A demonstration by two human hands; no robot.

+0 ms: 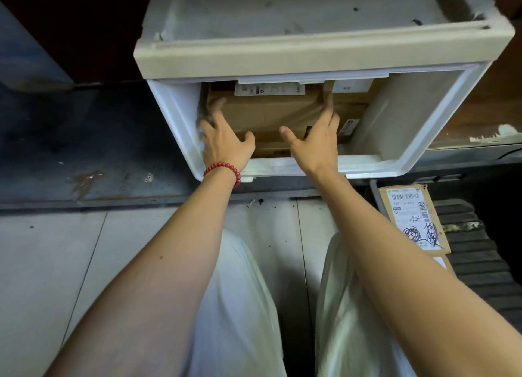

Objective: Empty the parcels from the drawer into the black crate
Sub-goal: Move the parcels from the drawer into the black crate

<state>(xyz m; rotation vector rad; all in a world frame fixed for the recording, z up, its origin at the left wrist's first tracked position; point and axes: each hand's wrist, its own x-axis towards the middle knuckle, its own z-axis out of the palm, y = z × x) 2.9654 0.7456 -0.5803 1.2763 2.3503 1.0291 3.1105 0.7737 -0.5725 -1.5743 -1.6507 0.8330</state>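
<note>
Progress is judged partial. One brown cardboard parcel with a scribbled white label [413, 220] is already seen lying in the ribbed black crate [477, 252] at the near right, with the edge of another just visible under it. The pulled-out white plastic drawer [418, 128] is not yet emptied: a large brown cardboard parcel wrapped in clear tape [268, 111] is found on top at its left and centre, a second brown parcel [350, 105] is noted just beside it on the right, and more cardboard shows beneath.

The large parcel lies flat, its long axis running left to right across the drawer, its white shipping label [269, 89] facing up at the far edge.

The left hand [226, 139] is pressed against the parcel's left end and the right hand [319, 136] against its right end; the grip is applied from both sides, fingers spread, thumbs on the top face. A lift is not evident.
</note>
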